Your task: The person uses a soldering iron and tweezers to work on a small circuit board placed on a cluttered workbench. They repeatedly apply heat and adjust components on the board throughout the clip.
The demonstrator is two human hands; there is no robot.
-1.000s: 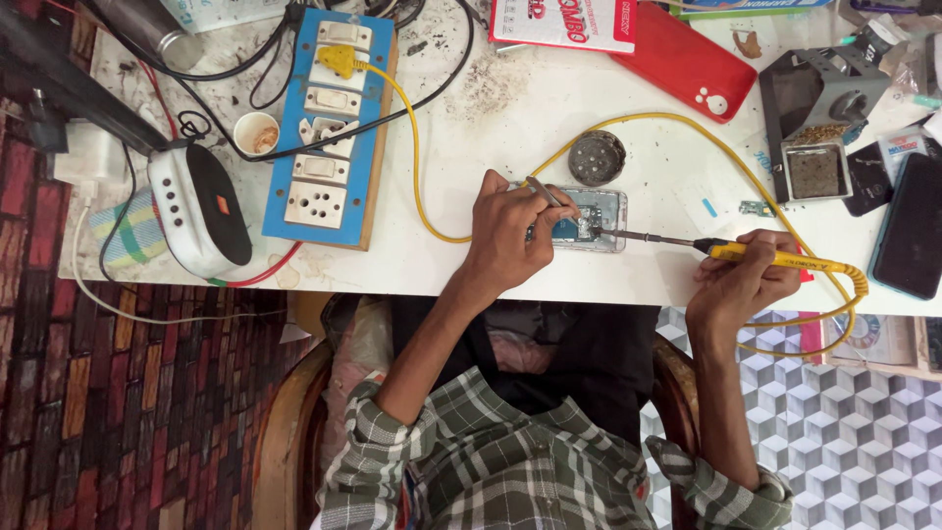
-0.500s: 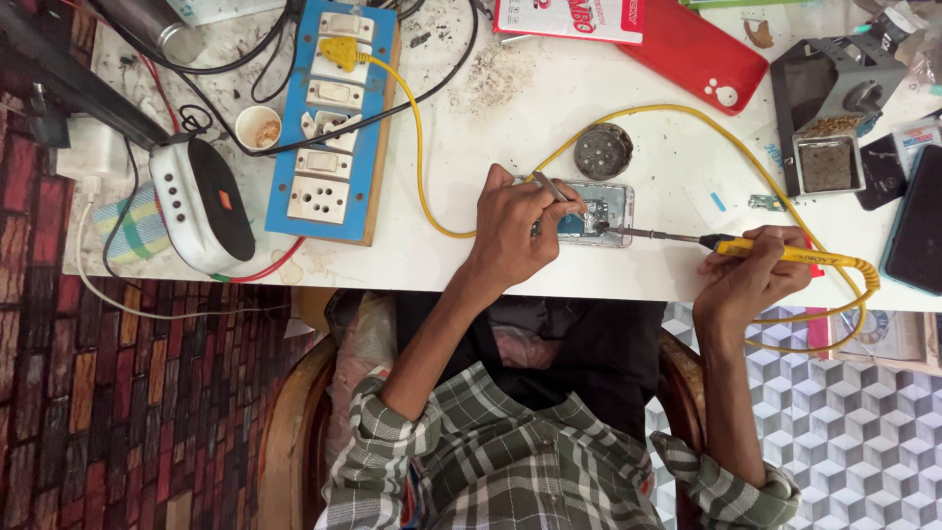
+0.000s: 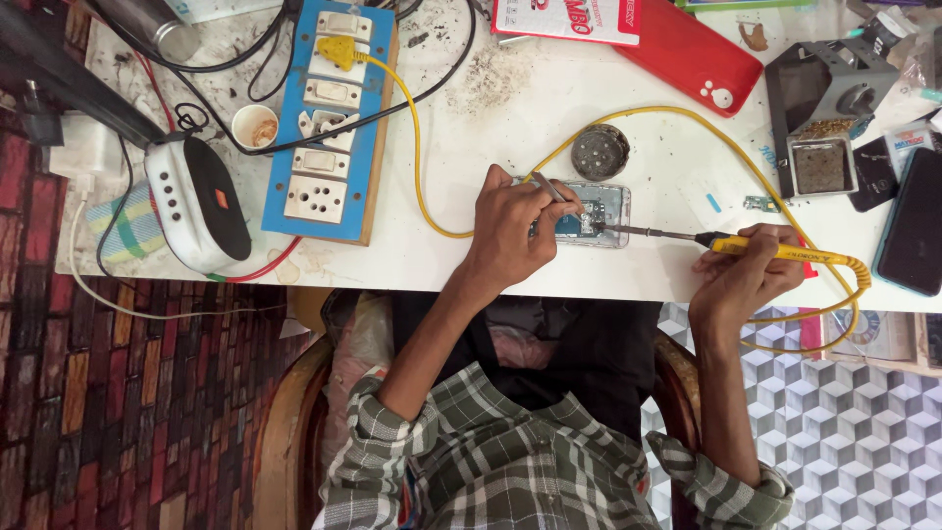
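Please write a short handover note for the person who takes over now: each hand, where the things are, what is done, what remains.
Left hand: holds tweezers over the opened phone at the table edge.
Right hand: grips the yellow soldering iron, tip on the phone's board.
Done: phone lies open.
Left: the joint under the tip; whether it is finished cannot be told.

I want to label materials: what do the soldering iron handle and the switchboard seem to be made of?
Soldering iron handle: probably glossy yellow plastic, smooth and uniformly coloured. Switchboard: apparently a wooden board, with a bare brown edge and a blue-painted face carrying off-white plastic sockets.
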